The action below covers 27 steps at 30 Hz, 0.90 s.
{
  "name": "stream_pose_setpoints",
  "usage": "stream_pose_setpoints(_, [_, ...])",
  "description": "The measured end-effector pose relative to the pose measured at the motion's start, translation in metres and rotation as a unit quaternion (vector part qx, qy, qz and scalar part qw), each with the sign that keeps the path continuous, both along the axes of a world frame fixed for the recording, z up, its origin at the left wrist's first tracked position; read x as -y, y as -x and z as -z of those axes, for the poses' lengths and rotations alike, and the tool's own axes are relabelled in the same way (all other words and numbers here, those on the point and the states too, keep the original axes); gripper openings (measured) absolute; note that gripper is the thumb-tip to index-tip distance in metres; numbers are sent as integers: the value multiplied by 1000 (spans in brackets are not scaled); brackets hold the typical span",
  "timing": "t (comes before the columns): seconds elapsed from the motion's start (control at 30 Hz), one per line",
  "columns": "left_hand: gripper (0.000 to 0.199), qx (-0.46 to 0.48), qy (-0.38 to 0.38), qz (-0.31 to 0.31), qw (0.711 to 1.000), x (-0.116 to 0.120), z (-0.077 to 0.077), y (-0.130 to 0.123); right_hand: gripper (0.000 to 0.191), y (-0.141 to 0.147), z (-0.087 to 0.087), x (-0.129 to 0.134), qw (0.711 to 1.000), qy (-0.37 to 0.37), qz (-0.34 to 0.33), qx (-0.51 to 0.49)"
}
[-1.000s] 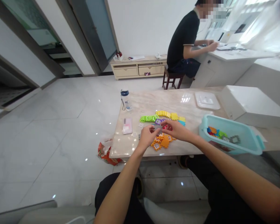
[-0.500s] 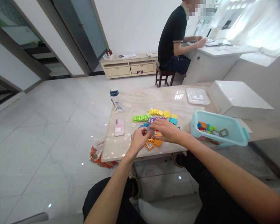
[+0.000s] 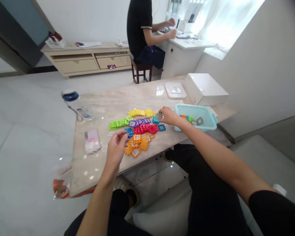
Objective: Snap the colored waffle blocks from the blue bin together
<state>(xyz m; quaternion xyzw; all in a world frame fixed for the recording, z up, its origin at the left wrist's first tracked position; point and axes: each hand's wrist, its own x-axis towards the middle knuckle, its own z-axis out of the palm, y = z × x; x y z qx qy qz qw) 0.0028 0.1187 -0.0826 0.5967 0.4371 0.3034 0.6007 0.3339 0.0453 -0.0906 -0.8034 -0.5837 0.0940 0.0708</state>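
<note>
My right hand pinches a grey toothed building tile over the teal tiles, left of the basket. My left hand hovers at the left end of the rows, its fingers loosely bent and apart, with nothing visible in them. Beside its fingertips lie blue tiles. Overlapping rows of green tiles, yellow tiles, purple tiles and red tiles stretch across the table. Orange tiles, some with white window inserts, lie closest to me.
A light-blue basket with several loose tiles stands at the right, before a white box and a clear lid. To the left are a water bottle and a pink packet. Beyond the table, a person sits at a desk.
My hands, earlier close together over the tiles, have parted. The right has moved right with the grey tile; the left stays at the left end. My view has turned to the right.
</note>
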Motion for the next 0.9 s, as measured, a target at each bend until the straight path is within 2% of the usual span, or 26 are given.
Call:
stream_pose_setpoints(0.07, [57, -2, 6, 10, 1000, -2, 3, -3, 43, 5, 6, -7, 999, 53, -3, 11])
stream_pose_setpoints(0.17, [56, 1, 6, 25, 1000, -5, 3, -4, 41, 7, 12, -16, 996, 89, 4, 25])
stream_pose_setpoints(0.37, [49, 8, 14, 37, 999, -14, -1, 5, 53, -2, 15, -15, 990, 141, -4, 22])
stream_pose_setpoints(0.6, [44, 16, 14, 30, 999, -18, 5, 9, 55, 2, 16, -11, 992, 125, 3, 21])
stream_pose_setpoints(0.77, [43, 7, 8, 32, 999, -15, 11, 7, 51, 16, 12, -11, 994, 105, 14, 3])
stream_pose_setpoints(0.9, [36, -6, -6, 11, 1000, -11, 15, 2, 51, 28, 11, -4, 997, 77, -4, -9])
